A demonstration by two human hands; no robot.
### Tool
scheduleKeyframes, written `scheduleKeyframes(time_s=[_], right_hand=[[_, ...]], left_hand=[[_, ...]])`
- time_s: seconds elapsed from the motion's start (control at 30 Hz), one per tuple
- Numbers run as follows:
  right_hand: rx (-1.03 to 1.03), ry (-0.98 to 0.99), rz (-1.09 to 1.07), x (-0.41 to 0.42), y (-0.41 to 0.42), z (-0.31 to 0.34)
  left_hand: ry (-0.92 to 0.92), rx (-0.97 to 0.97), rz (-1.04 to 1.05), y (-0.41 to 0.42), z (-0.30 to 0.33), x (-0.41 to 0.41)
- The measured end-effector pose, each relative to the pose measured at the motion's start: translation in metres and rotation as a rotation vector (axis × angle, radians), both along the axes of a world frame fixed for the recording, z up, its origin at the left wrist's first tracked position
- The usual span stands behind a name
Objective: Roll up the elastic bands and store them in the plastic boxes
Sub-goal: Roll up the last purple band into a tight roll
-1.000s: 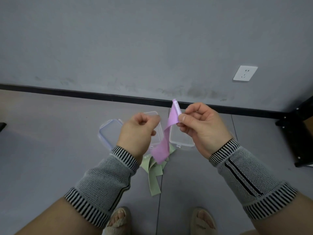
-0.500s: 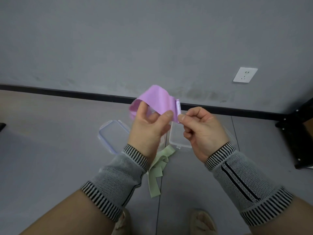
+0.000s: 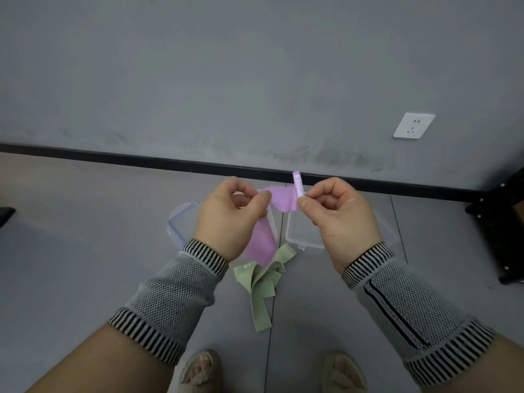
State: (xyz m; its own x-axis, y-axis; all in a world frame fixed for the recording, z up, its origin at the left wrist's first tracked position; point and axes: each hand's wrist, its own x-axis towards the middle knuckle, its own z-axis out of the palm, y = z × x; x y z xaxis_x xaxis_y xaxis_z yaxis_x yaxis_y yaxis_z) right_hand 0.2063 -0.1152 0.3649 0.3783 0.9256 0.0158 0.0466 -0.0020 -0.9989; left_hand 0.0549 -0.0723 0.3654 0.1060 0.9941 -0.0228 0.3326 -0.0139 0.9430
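Left hand [image 3: 229, 219]: you pinch the purple elastic band [image 3: 280, 202], now lowered from its raised loop.
Right hand [image 3: 337, 219]: you pinch its rolled end.

Both forearms wear grey mesh-knit sleeves [image 3: 170, 302] with black-and-white striped cuffs at each end; the right sleeve [image 3: 411, 310] carries a long black stripe. Woven beige sandals [image 3: 198, 373] cover the feet.

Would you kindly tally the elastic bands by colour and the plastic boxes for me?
Purple band: 1
Green band: 1
Plastic boxes: 2
Total: 4
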Motion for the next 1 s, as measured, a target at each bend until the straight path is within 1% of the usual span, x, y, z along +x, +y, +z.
scheduleKeyframes(time_s=[0.03, 0.13, 0.2, 0.27, 0.33, 0.4, 0.43, 0.53, 0.57, 0.67, 0.77, 0.9, 1.0], right_hand=[[0.002, 0.007, 0.029, -0.001, -0.001, 0.000], [0.019, 0.033, 0.103, -0.004, -0.003, 0.001], [0.032, 0.050, 0.142, -0.004, -0.004, 0.002], [0.045, 0.068, 0.176, -0.004, -0.005, 0.004], [0.060, 0.117, 0.216, -0.004, -0.006, 0.007], [0.071, 0.191, 0.250, -0.004, -0.006, 0.008], [0.073, 0.195, 0.251, -0.004, -0.006, 0.008], [0.078, 0.036, 0.211, -0.004, -0.005, 0.003], [0.081, 0.016, 0.203, -0.004, -0.005, 0.002], [0.081, 0.006, 0.196, -0.006, -0.006, 0.003], [0.081, -0.004, 0.187, -0.009, -0.007, 0.002], [0.073, -0.028, 0.177, -0.013, -0.008, -0.001], [0.076, -0.041, 0.186, -0.014, -0.008, -0.001]], left_hand=[[-0.029, 0.001, -0.005, 0.000, 0.000, 0.000], [0.022, 0.128, -0.010, 0.000, -0.001, 0.005], [0.029, 0.185, -0.053, -0.002, -0.001, 0.008], [-0.013, 0.179, -0.132, -0.004, -0.001, 0.011], [-0.094, 0.147, -0.209, -0.005, 0.000, 0.012], [-0.160, 0.122, -0.238, -0.005, 0.001, 0.012], [-0.181, 0.116, -0.237, -0.003, 0.002, 0.011], [-0.215, 0.137, -0.204, 0.002, 0.005, 0.007], [-0.229, 0.148, -0.193, 0.003, 0.007, 0.006], [-0.271, 0.160, -0.189, 0.006, 0.010, 0.003], [-0.264, 0.159, -0.203, 0.002, 0.011, 0.004], [-0.241, 0.122, -0.186, -0.001, 0.012, 0.006], [-0.276, 0.058, -0.192, 0.000, 0.015, 0.004]])
